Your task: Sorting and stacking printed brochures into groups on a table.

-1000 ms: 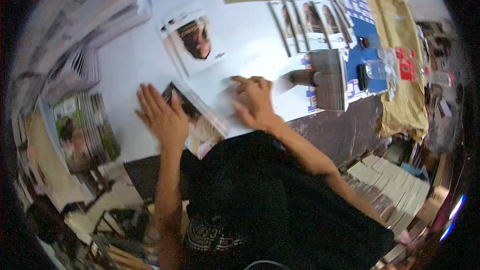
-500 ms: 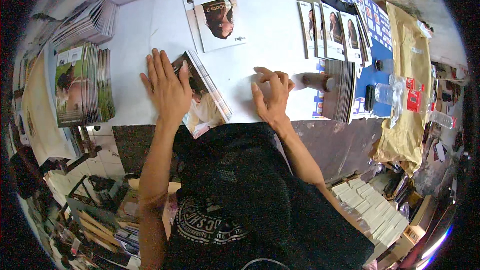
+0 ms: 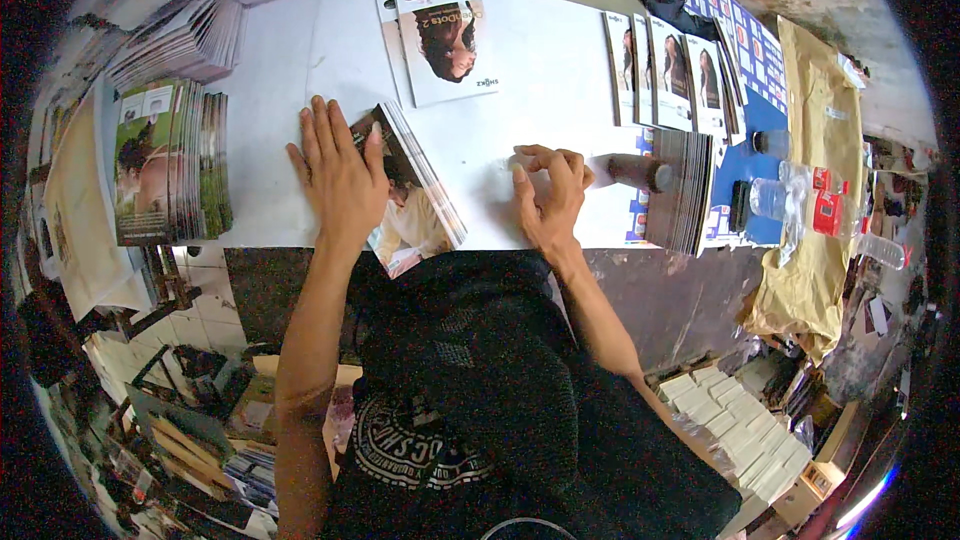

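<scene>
My left hand (image 3: 340, 180) lies flat with its fingers stretched out on the white tabletop (image 3: 300, 50). Its thumb rests along the near-left side of a small stack of glossy booklets (image 3: 405, 190), which sits slanted and reaches past the front edge. To the right, my right hand (image 3: 550, 200) hovers at or just above the table, fingers bent and thumb apart from the index finger, with nothing visible between them. Whether its fingertips touch the surface I cannot tell. Just right of it, a dark cylinder (image 3: 640, 173) lies against a thick booklet stack (image 3: 680, 190).
Two white-covered booklets (image 3: 447, 40) lie overlapping farther back. Green-covered booklets (image 3: 150, 165) stand in a row at the left, before more paper stacks (image 3: 180, 40). Fanned booklets (image 3: 672, 75) lie at the right, near clear plastic bottles (image 3: 770, 198) and brown wrapping paper (image 3: 825, 190).
The fingers of my right hand have drawn in a little, with thumb and index closer together. My left hand stays by the stack; the whole view has shifted slightly.
</scene>
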`<state>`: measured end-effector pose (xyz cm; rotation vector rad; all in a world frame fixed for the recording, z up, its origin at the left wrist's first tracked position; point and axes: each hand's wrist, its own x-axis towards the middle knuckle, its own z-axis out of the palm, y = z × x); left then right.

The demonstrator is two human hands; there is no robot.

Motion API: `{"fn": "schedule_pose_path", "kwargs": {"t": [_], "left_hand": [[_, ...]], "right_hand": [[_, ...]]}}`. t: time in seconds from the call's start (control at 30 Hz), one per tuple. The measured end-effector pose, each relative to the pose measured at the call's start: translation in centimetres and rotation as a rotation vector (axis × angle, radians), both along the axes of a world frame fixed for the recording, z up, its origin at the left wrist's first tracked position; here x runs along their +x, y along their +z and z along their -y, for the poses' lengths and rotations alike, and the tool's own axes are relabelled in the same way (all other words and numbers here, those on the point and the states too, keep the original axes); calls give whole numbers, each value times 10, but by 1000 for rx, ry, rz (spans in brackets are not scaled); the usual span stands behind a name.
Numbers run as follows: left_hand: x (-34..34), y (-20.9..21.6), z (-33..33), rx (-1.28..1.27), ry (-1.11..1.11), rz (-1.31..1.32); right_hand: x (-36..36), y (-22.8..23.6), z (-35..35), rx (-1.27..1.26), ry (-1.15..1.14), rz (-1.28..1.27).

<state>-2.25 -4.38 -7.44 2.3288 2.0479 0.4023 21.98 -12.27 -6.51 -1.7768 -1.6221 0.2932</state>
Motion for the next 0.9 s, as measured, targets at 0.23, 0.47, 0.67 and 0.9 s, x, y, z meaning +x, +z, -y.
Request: {"fn": "schedule_pose_path", "kwargs": {"t": [0.23, 0.47, 0.67, 0.9], "left_hand": [[1, 0, -3, -2, -3, 5], [-7, -5, 11, -50, -45, -62], [3, -11, 9, -37, -43, -21], [-1, -6, 1, -96, -12, -4]], "right_hand": [[-25, 34, -22, 42, 220, -120], [-144, 42, -113, 237, 896, -8], [-122, 11, -123, 150, 1001, 132], [-111, 8, -113, 110, 785, 209]]}}
